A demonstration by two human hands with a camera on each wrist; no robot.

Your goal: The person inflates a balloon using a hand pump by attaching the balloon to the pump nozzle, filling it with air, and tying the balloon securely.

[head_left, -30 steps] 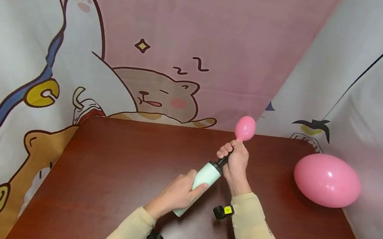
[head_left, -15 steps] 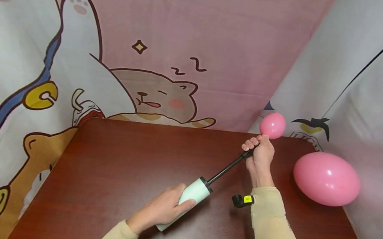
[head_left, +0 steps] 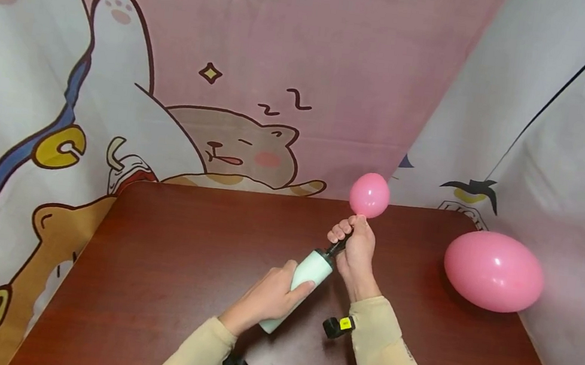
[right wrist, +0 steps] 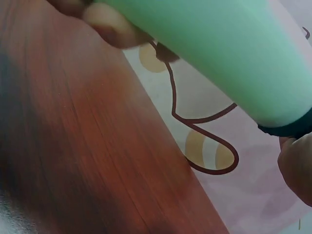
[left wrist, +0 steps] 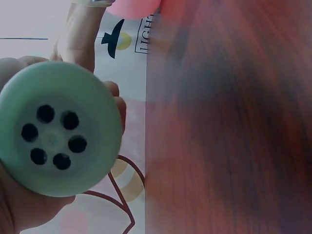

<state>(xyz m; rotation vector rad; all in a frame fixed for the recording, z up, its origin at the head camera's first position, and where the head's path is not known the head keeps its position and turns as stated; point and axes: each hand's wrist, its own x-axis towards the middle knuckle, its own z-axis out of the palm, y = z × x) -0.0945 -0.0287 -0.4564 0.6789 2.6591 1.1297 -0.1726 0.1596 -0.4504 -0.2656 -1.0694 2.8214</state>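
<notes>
— How is the pumping best done?
— In judgement, the small balloon [head_left: 369,195] should be pinched tight at its neck, and the pump [head_left: 312,266] worked straight along its length.
— And the pose?
— Right of frame centre, the tilted pump is gripped by the left hand [head_left: 269,293]; its handle [head_left: 336,249] is clasped by the right hand [head_left: 361,244], just below the small balloon.

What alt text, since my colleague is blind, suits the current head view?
A person's left hand grips a pale green pump; the right hand, with a small pink balloon at its top, holds the black handle. A larger pink balloon rests at the brown table's right side.
</notes>
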